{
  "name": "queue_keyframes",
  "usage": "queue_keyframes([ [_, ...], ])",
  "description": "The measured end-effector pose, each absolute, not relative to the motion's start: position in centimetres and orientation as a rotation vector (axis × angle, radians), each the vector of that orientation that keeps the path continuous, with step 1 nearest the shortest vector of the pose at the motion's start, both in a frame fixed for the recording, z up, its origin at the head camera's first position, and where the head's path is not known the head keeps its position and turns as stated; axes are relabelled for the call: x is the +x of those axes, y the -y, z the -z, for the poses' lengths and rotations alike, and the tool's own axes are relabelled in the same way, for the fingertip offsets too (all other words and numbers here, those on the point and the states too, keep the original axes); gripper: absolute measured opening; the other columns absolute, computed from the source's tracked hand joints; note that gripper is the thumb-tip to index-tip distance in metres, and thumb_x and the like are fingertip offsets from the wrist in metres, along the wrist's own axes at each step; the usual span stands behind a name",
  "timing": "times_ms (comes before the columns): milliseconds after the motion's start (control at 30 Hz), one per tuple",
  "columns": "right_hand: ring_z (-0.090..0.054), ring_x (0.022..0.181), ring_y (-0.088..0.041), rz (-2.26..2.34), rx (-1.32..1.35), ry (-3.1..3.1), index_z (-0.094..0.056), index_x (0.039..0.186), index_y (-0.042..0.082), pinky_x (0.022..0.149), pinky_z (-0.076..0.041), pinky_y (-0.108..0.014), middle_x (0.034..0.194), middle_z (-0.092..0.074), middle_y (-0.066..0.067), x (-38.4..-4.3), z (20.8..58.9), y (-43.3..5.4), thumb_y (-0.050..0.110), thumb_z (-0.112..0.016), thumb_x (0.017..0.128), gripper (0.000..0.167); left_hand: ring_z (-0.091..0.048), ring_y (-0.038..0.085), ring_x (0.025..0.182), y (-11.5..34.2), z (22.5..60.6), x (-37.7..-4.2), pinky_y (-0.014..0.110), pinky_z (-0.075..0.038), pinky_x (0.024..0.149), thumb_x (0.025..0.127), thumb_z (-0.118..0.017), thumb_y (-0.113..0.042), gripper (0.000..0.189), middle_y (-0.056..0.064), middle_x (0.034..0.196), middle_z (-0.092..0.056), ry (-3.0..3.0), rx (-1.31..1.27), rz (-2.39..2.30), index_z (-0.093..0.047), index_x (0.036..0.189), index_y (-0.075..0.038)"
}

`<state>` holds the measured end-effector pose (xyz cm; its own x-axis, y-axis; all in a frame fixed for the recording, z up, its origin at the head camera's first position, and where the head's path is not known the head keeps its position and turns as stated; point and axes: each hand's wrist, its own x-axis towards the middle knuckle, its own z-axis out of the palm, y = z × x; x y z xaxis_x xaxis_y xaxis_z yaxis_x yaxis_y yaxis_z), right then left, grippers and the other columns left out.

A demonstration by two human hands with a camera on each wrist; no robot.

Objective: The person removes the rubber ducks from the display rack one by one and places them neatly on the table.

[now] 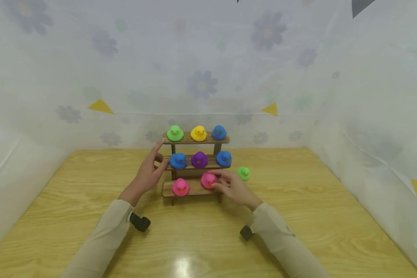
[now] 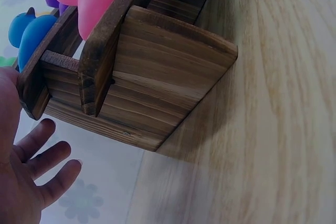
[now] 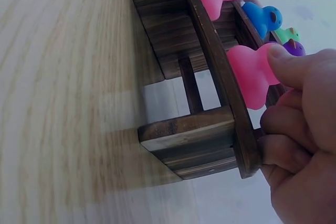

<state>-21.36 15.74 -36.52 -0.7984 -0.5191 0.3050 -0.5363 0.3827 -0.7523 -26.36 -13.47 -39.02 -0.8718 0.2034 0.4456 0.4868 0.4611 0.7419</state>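
A three-tier wooden stand [image 1: 195, 187] holds rubber ducks. With thumb and fingers my right hand [image 1: 237, 189] pinches a pink rubber duck [image 1: 207, 180] at the right part of the bottom tier. In the right wrist view the thumb [image 3: 286, 59] presses on that duck's head. Another pink duck [image 1: 180, 187] sits at the left of the same tier. My left hand [image 1: 148, 173] is at the stand's left side, index fingertip at the top tier's end and thumb by the middle tier, near a blue duck [image 1: 178, 161]. Its other fingers are loosely spread in the left wrist view.
On the middle tier are also a purple duck [image 1: 199, 160] and a blue duck [image 1: 224, 158]. The top tier carries green [image 1: 175, 133], yellow [image 1: 199, 133] and blue [image 1: 219, 132] ducks. A small green duck [image 1: 244, 173] lies on the table [image 1: 299, 216], right of the stand.
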Motion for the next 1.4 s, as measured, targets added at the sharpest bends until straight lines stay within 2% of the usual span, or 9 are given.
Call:
queue_keyframes([
  [533, -0.023, 0.049, 0.002, -1.346, 1.055, 2.650, -0.060, 0.123, -0.007, 0.050, -0.026, -0.018, 0.054, -0.028, 0.006, -22.2, 35.8, -17.3, -0.002, -0.063, 0.090, 0.034, -0.053, 0.024, 0.091, 13.5, 38.9, -26.4, 0.030, -0.049, 0.068, 0.100, -0.051, -0.014, 0.064, 0.015, 0.099, -0.052, 2.417, -0.592, 1.372, -0.020, 0.156, -0.019],
  [833, -0.024, 0.048, 0.001, -1.212, 1.080, 2.680, -0.065, 0.123, 0.006, 0.049, -0.027, -0.018, 0.053, -0.027, 0.010, -24.3, 37.6, -19.2, 0.013, -0.068, 0.090, 0.033, -0.053, 0.024, 0.090, 13.5, 39.2, -26.4, 0.031, -0.049, 0.066, 0.101, -0.049, -0.016, 0.063, 0.014, 0.098, -0.051, 2.381, -0.614, 1.366, -0.020, 0.156, -0.020],
  [1400, -0.019, 0.050, 0.000, -1.150, 1.056, 2.788, -0.064, 0.121, 0.002, 0.053, -0.025, -0.020, 0.055, -0.023, 0.009, -24.0, 36.6, -20.6, 0.015, -0.068, 0.091, 0.033, -0.053, 0.025, 0.094, 13.5, 39.1, -26.3, 0.033, -0.049, 0.069, 0.101, -0.049, -0.016, 0.063, 0.014, 0.101, -0.050, 2.438, -0.594, 1.387, -0.018, 0.156, -0.023],
])
